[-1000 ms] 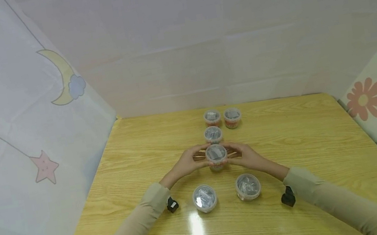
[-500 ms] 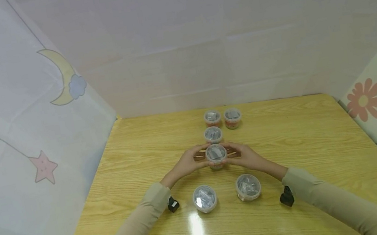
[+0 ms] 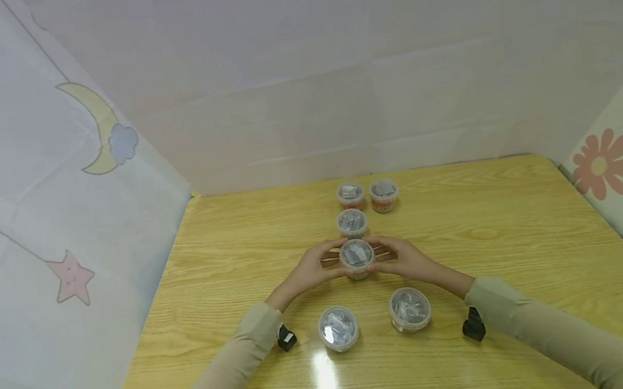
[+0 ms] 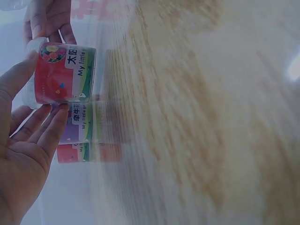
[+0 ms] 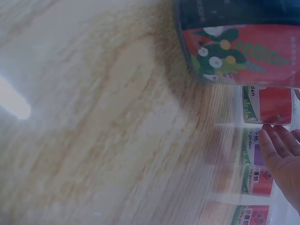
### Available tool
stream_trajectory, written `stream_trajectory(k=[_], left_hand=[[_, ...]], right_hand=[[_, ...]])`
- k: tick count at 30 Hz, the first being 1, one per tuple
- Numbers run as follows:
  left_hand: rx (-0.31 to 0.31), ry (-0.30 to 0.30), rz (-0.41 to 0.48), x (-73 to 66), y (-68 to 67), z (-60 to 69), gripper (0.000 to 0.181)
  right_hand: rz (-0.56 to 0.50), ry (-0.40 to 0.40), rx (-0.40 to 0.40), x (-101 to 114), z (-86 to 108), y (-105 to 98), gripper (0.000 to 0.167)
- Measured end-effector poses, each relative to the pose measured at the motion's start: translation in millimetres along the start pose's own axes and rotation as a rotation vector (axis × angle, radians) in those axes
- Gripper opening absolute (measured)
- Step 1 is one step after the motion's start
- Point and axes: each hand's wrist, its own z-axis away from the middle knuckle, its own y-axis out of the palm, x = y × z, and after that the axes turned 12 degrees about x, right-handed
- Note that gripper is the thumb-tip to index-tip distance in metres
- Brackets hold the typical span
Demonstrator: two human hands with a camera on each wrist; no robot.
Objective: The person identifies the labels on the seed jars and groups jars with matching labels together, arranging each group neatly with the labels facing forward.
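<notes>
A round plastic tub (image 3: 356,254) with a clear lid is held between my two hands near the middle of the table. My left hand (image 3: 308,270) grips its left side, thumb and fingers spread around the lid's rim. On the opposite side my right hand (image 3: 407,259) grips it the same way. In the left wrist view the tub (image 4: 65,74) shows a red label reading "My little". Whether its base touches the table cannot be told. Directly behind it stands a similar tub (image 3: 352,223), which has a purple label (image 4: 79,124).
Two more tubs stand side by side at the back, one left (image 3: 351,195) and one right (image 3: 383,194). Nearer me sit a left front tub (image 3: 338,328) and a right front tub (image 3: 410,309), between my forearms. A wooden table (image 3: 220,236) runs to a draped cloth (image 3: 336,116).
</notes>
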Motion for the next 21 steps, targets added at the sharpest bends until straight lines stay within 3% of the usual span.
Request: stream_trajectory(k=[3, 10, 18, 21], left_hand=[[0.001, -0.002, 0.006, 1.3, 0.6, -0.2, 0.069], [-0.002, -0.002, 0.014, 0.4, 1.7, 0.9, 0.069], [0.005, -0.013, -0.008, 1.3, 2.6, 0.1, 0.071], [0.015, -0.024, 0.007, -11.4, 0.8, 2.4, 0.069]], right_hand=[[-0.01, -0.006, 0.007, 2, 0.1, 1, 0.06], [-0.047, 0.004, 0.044, 31, 4.7, -3, 0.06], [-0.023, 0.016, 0.036, 32, 5.1, -3, 0.058], [-0.025, 0.008, 0.036, 29, 4.7, -3, 0.058]])
